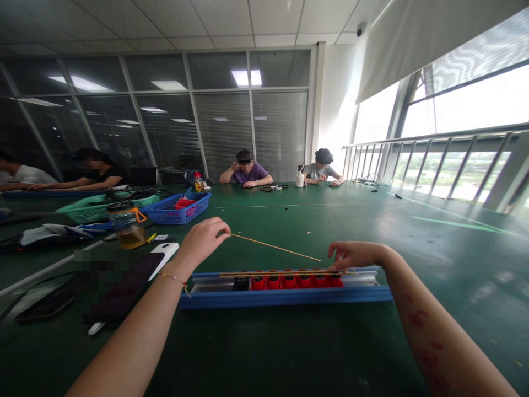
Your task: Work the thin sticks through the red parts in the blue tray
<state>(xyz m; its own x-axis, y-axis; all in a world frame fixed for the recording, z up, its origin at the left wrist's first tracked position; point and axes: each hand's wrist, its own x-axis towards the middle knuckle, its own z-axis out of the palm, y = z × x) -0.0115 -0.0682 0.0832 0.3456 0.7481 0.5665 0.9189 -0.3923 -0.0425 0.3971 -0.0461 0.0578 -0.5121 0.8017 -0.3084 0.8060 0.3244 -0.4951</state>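
My left hand (205, 238) is closed in a pinch on one end of a thin wooden stick (275, 246), which slopes down to the right above the table. My right hand (351, 255) is over the right part of a long blue tray (285, 298), its fingers curled but apart. Its lower fingertips are at the right ends of a few thin sticks (281, 273) lying lengthwise across the tray; whether they press on them is hard to see. Under these sticks stands a row of several red boxes (289, 283), with a black box (241, 284) at the left end.
To the left lie a dark phone (128, 284), a white power bank (168, 255) and a jar of amber liquid (130, 231). Behind them are a blue basket (177, 212) and a green basket (86, 208). Other people sit at the table's far side and far left.
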